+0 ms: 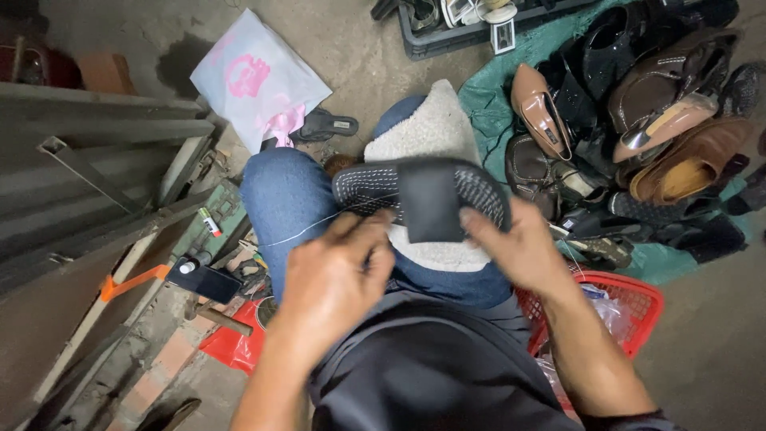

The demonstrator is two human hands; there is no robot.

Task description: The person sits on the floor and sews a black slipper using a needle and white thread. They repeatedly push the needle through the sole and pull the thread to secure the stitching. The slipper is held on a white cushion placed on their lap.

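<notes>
The black slide sandal (375,187) lies across the person's knees on a fleecy cloth (431,128). The right hand (523,247) pinches its strap (431,209); the left hand (331,283) is closed around the thread (299,229). Good stitching likely needs steady thread tension and a firm grip on the strap.

Bare concrete floor (351,40), grey, with a dark damp patch at upper left. Grey metal framing (96,136) along the left edge. Green tarp (487,96) at upper right under a heap of shoes (662,120). Red plastic basket (638,307) at lower right. White-and-pink bag (255,80) upper centre. Flat, dim light.
</notes>
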